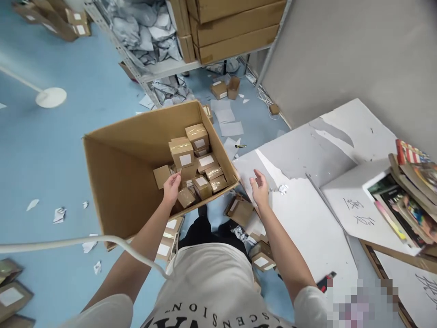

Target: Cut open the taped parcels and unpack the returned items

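A big open cardboard box [126, 182] stands in front of me, tilted in my view. Several small taped cartons [181, 152], some with white labels, are piled in its right part. My left hand [171, 187] reaches inside, fingers drawn together at the pile's near left side. Whatever is between those fingertips, if anything, is too small to make out. Just outside the box's right edge is my right hand [260, 189], thumb and fingers apart, nothing in it. Beneath it lies the white table [307, 218], with a crumpled scrap [283, 189] beside the hand.
A metal shelf [170, 70] holds grey bags and long cartons at the back. Books [403, 205] stand in a white box at right. A cutter [326, 281] lies on the table. Paper scraps and cartons [241, 209] litter the blue floor. A white cable [112, 238] crosses my left forearm.
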`<state>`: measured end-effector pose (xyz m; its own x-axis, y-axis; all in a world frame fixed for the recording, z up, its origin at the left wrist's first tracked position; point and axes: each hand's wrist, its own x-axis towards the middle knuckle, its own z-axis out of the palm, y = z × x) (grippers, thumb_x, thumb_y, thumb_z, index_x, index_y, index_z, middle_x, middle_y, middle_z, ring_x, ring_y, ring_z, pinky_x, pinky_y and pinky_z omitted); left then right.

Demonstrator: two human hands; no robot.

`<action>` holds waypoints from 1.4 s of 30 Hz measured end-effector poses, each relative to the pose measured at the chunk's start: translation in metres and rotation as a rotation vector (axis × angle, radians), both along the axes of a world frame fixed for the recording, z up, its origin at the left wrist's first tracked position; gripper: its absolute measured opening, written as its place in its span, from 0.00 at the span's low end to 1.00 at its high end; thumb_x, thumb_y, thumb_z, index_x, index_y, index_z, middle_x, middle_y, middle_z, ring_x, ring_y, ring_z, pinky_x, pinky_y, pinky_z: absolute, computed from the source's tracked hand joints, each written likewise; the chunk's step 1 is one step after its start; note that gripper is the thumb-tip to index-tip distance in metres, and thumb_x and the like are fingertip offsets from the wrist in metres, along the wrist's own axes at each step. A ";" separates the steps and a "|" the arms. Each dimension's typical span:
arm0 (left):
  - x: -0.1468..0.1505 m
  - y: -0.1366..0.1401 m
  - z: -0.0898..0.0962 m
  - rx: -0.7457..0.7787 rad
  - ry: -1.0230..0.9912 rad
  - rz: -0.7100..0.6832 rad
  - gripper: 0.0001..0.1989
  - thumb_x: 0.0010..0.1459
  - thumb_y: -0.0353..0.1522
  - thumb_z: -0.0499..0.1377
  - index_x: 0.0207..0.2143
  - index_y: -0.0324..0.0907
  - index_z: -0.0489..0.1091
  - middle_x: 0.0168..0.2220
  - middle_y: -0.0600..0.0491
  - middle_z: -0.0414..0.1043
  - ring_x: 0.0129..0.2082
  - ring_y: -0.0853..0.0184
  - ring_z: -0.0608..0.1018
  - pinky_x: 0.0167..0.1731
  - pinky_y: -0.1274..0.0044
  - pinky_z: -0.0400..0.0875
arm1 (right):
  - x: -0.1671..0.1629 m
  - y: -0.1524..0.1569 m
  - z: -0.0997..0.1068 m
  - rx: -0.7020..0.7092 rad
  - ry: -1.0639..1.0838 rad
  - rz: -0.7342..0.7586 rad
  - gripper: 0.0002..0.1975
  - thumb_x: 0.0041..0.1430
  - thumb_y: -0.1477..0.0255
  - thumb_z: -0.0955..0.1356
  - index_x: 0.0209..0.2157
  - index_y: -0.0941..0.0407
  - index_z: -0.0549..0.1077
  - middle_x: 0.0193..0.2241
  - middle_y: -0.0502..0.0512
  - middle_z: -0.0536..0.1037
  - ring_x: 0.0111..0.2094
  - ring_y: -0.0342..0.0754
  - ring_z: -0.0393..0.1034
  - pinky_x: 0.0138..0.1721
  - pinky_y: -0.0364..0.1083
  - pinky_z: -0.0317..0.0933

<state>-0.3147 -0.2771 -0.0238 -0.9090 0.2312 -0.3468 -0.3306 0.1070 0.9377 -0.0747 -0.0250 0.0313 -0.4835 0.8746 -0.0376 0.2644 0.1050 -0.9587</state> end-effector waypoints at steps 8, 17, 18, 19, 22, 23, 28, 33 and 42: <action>-0.097 -0.041 -0.061 -0.082 -0.163 0.092 0.26 0.40 0.51 0.66 0.36 0.42 0.74 0.44 0.46 0.74 0.51 0.56 0.72 0.52 0.64 0.65 | -0.134 -0.028 -0.023 0.072 -0.164 0.181 0.28 0.56 0.57 0.66 0.54 0.58 0.68 0.55 0.63 0.70 0.57 0.54 0.63 0.60 0.56 0.54; -0.128 -0.055 -0.108 -0.118 -0.465 0.134 0.24 0.48 0.51 0.62 0.38 0.42 0.72 0.53 0.43 0.70 0.59 0.53 0.66 0.55 0.59 0.60 | -0.263 -0.061 -0.076 0.202 -0.318 0.600 0.32 0.54 0.55 0.68 0.56 0.56 0.67 0.59 0.61 0.66 0.63 0.57 0.55 0.63 0.58 0.49; -0.129 -0.056 -0.114 -0.127 -0.495 0.137 0.24 0.49 0.51 0.61 0.38 0.42 0.72 0.53 0.43 0.70 0.59 0.53 0.66 0.55 0.59 0.60 | -0.273 -0.061 -0.086 0.212 -0.341 0.632 0.32 0.54 0.55 0.68 0.57 0.57 0.66 0.59 0.62 0.65 0.63 0.57 0.54 0.63 0.58 0.49; -0.130 -0.057 -0.120 -0.140 -0.527 0.140 0.24 0.50 0.51 0.61 0.38 0.42 0.71 0.54 0.42 0.69 0.59 0.53 0.66 0.55 0.59 0.61 | -0.283 -0.060 -0.096 0.221 -0.367 0.660 0.32 0.55 0.56 0.68 0.57 0.58 0.66 0.60 0.63 0.64 0.64 0.57 0.53 0.63 0.58 0.48; -0.137 -0.060 -0.143 -0.188 -0.634 0.160 0.26 0.51 0.54 0.58 0.40 0.42 0.71 0.57 0.38 0.66 0.61 0.52 0.64 0.54 0.60 0.62 | -0.315 -0.058 -0.125 0.237 -0.441 0.736 0.33 0.54 0.58 0.68 0.58 0.59 0.65 0.61 0.65 0.62 0.64 0.58 0.51 0.64 0.59 0.46; -0.140 -0.060 -0.153 -0.198 -0.671 0.172 0.28 0.51 0.55 0.57 0.41 0.42 0.70 0.58 0.38 0.64 0.62 0.52 0.63 0.55 0.60 0.62 | -0.327 -0.057 -0.136 0.235 -0.460 0.762 0.34 0.53 0.58 0.69 0.59 0.58 0.64 0.61 0.65 0.61 0.65 0.59 0.50 0.64 0.60 0.46; -0.169 -0.048 -0.222 -0.139 -0.783 0.250 0.40 0.51 0.62 0.45 0.53 0.43 0.65 0.65 0.41 0.53 0.65 0.53 0.55 0.55 0.63 0.63 | -0.382 -0.060 -0.195 0.302 -0.502 0.914 0.47 0.48 0.58 0.72 0.65 0.57 0.52 0.66 0.66 0.51 0.67 0.60 0.40 0.64 0.63 0.39; -0.202 -0.017 -0.295 -0.039 -0.712 0.224 0.49 0.46 0.67 0.33 0.58 0.46 0.61 0.66 0.45 0.51 0.65 0.56 0.57 0.53 0.68 0.64 | -0.409 -0.066 -0.256 0.419 -0.413 0.992 0.52 0.47 0.55 0.73 0.67 0.53 0.45 0.68 0.60 0.41 0.68 0.61 0.29 0.65 0.65 0.29; -0.208 0.007 -0.326 0.139 -0.560 0.332 0.46 0.43 0.68 0.31 0.40 0.45 0.68 0.43 0.46 0.74 0.43 0.59 0.76 0.40 0.70 0.70 | -0.394 -0.068 -0.268 0.383 -0.379 1.003 0.46 0.50 0.52 0.70 0.66 0.49 0.50 0.67 0.56 0.47 0.68 0.63 0.30 0.65 0.66 0.28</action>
